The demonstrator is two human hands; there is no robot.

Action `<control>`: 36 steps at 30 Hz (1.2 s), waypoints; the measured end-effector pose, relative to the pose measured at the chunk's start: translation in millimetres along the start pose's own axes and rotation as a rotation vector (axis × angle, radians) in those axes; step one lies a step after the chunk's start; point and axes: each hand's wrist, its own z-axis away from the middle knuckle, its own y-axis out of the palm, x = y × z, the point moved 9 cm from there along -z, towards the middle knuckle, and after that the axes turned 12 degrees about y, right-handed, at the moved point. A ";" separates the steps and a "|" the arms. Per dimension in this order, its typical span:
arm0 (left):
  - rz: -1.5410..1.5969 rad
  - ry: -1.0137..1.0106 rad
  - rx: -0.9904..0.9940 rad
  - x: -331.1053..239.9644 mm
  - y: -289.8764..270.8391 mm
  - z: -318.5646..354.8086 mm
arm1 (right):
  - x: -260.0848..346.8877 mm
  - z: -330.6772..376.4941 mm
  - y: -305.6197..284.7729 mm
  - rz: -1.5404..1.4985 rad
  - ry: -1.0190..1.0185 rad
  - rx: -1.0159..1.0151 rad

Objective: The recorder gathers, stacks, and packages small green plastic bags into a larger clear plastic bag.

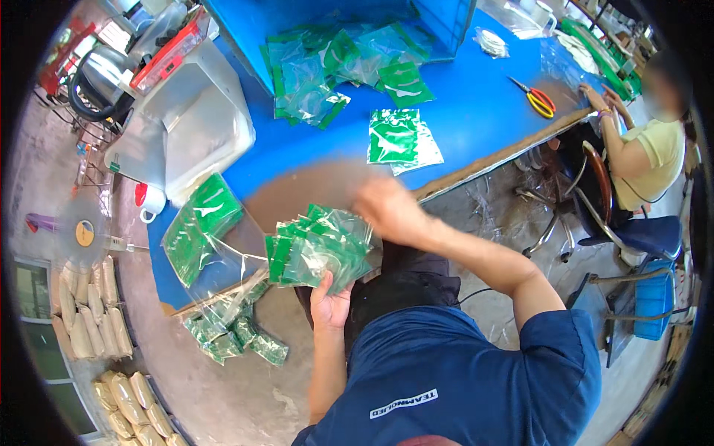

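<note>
My left hand (330, 306) is closed on the lower edge of a fanned stack of green and see-through plastic packets (321, 249), above the table's near edge. To the right of this stack is my right hand (393, 212), blurred by motion, so its fingers and anything in them cannot be made out. On the blue tabletop beyond it lie a few flat green packets (394, 137). A larger green plastic bag (202, 223) rests on the left part of the table, beside the held stack.
A blue bin (242, 44) lies with loose green packets (349, 63) at its mouth. Red-yellow scissors (539, 102) lie far right, near a seated person (647, 160). A grey tub (201, 119) and white mug (150, 201) stand left. More packets (236, 334) hang below the table edge.
</note>
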 end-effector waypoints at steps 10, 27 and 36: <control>-0.237 0.057 0.084 -22.9 -21.3 12.1 | 5.1 22.9 17.1 -0.060 -0.308 0.035; -0.196 0.117 0.152 -9.5 24.0 9.9 | -47.1 15.9 -35.2 0.239 0.108 -0.326; -0.257 0.118 0.004 -3.9 12.8 1.1 | -45.1 -52.7 -26.5 -0.184 0.043 -0.086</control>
